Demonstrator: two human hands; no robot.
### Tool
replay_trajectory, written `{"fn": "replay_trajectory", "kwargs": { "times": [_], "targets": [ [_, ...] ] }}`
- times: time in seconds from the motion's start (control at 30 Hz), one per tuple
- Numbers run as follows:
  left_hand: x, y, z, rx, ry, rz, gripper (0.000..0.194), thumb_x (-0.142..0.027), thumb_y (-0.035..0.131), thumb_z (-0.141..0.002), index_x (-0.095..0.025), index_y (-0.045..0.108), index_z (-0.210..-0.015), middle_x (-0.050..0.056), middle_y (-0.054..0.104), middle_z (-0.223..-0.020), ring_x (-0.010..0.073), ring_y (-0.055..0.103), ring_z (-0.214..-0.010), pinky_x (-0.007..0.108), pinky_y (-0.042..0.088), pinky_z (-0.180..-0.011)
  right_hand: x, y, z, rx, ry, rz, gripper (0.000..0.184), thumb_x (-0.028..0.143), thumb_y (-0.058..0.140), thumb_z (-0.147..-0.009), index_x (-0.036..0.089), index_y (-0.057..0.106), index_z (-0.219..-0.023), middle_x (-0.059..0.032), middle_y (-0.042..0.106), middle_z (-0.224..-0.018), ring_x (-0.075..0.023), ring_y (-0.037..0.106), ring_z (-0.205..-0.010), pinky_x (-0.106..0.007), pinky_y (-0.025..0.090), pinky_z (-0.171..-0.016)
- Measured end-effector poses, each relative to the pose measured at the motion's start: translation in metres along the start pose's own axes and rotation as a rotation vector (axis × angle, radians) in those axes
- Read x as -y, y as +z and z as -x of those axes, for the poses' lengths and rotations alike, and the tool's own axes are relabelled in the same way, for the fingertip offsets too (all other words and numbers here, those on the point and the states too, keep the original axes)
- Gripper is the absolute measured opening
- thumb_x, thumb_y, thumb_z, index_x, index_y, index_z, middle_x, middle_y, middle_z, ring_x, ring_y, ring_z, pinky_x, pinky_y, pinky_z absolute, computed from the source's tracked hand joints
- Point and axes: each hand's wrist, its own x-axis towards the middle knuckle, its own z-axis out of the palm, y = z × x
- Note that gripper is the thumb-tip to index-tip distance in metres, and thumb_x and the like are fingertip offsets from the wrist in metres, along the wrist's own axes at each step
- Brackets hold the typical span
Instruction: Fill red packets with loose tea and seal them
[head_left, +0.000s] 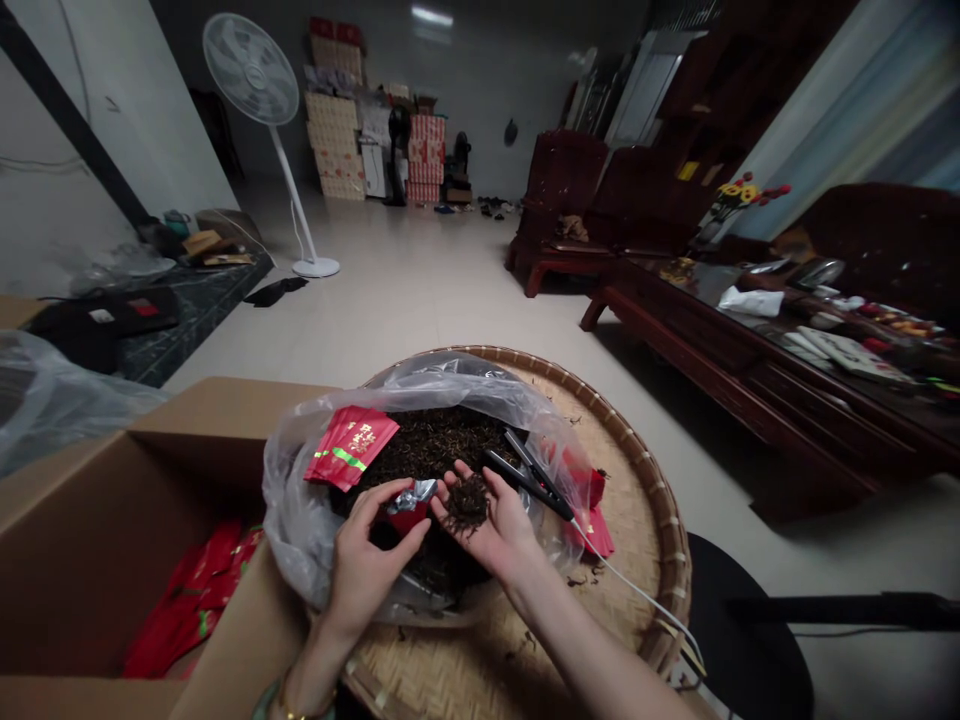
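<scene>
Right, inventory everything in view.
tray: one, tan, front centre
carton: one, brown, front left
bag: one, clear, on tray
packets: many, red, at bag's edges, in carton
leaves: uncounted, dark brown, in bag
corded tool: one, black, bag's right
foil packet: one, red/silver, above bag
round base: one, black, front right
tall fan: one, white, back left
stacked boxes: many, cream/red, back
wooden furniture: several, dark red, right
flowers: several, yellow/red, right
clutter: uncounted, mixed, both sides
left hand: one, holding foil packet
right hand: one, holding leaves
</scene>
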Motion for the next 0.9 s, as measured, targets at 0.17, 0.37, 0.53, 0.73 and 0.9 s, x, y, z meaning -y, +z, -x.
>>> {"fn": "replay_trajectory", "kwargs": {
  "times": [0.17, 0.37, 0.53, 0.73, 0.9],
  "targets": [
    [0.001, 0.000, 0.000, -0.007, 0.000, -0.011, 0.034, -0.032, 0.066, -0.074, -0.019, 0.059, -0.105, 0.007, 0.065, -0.106, 0.0224, 0.063, -0.096, 0.036, 0.052, -0.085, 0.006, 0.005, 0.002, 0.036, -0.054, 0.017, 0.032, 0.027, 0.034, -0.091, 0.013, 0.062, -0.088, -0.0105, 0.070, -0.074, -0.0222, 0.069, -0.074, -0.038, 0.056, -0.066],
    [0.001, 0.001, 0.000, -0.011, 0.002, -0.014, 0.034, -0.033, 0.067, -0.074, -0.020, 0.059, -0.105, 0.007, 0.065, -0.106, 0.0225, 0.063, -0.097, 0.037, 0.051, -0.085, 0.012, 0.009, 0.005, 0.046, -0.067, 0.015, 0.025, 0.018, 0.038, -0.090, 0.011, 0.060, -0.101, -0.0112, 0.070, -0.079, -0.0178, 0.069, -0.073, -0.028, 0.057, -0.063],
    [0.003, 0.004, 0.000, -0.008, -0.002, -0.003, 0.035, -0.032, 0.067, -0.074, -0.021, 0.058, -0.106, 0.006, 0.064, -0.107, 0.0218, 0.062, -0.097, 0.036, 0.051, -0.086, 0.012, 0.004, 0.002, -0.019, -0.082, -0.084, 0.036, 0.031, 0.038, -0.093, 0.003, 0.057, -0.105, -0.0174, 0.069, -0.086, -0.0219, 0.068, -0.085, -0.031, 0.059, -0.068],
    [0.004, 0.004, 0.002, 0.003, -0.014, -0.004, 0.035, -0.033, 0.066, -0.075, -0.020, 0.058, -0.106, 0.007, 0.064, -0.107, 0.0222, 0.062, -0.097, 0.037, 0.051, -0.086, 0.009, -0.004, 0.001, -0.081, -0.018, -0.141, 0.032, 0.028, 0.036, -0.093, 0.009, 0.062, -0.094, -0.0098, 0.067, -0.072, -0.0144, 0.066, -0.064, -0.022, 0.056, -0.052],
    [0.002, 0.005, 0.001, 0.015, 0.001, -0.013, 0.034, -0.032, 0.066, -0.075, -0.020, 0.057, -0.106, 0.008, 0.063, -0.107, 0.0222, 0.061, -0.098, 0.039, 0.050, -0.087, 0.009, -0.004, 0.002, -0.029, -0.031, -0.106, 0.023, 0.023, 0.046, -0.086, 0.015, 0.061, -0.071, -0.0027, 0.062, -0.056, -0.0113, 0.060, -0.050, -0.020, 0.052, -0.046]
  ]
}}
